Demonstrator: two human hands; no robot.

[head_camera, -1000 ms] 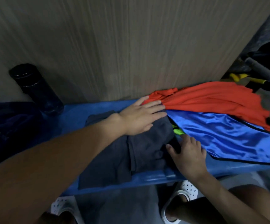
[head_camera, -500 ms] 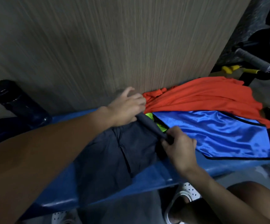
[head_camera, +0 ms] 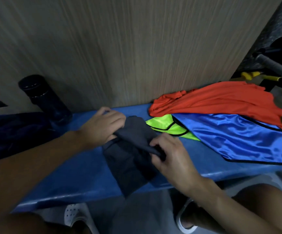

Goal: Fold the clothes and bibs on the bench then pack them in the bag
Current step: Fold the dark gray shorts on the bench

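Folding: left hand (head_camera: 103, 127) pinches far corner of dark grey garment (head_camera: 128, 166), right hand (head_camera: 169, 154) the near corner; edge held taut, likely for an even fold. Garment lies mid-tabletop (head_camera: 79, 169).

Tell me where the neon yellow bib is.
Head view, right of centre: the neon yellow bib lies on the bench, partly under the blue bib, just right of the dark garment.

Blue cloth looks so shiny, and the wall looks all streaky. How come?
Head view: the satiny blue cloth throws back the light as white glare; head view again, the wall and the left hand gripping the grey cloth are smeared by motion blur.
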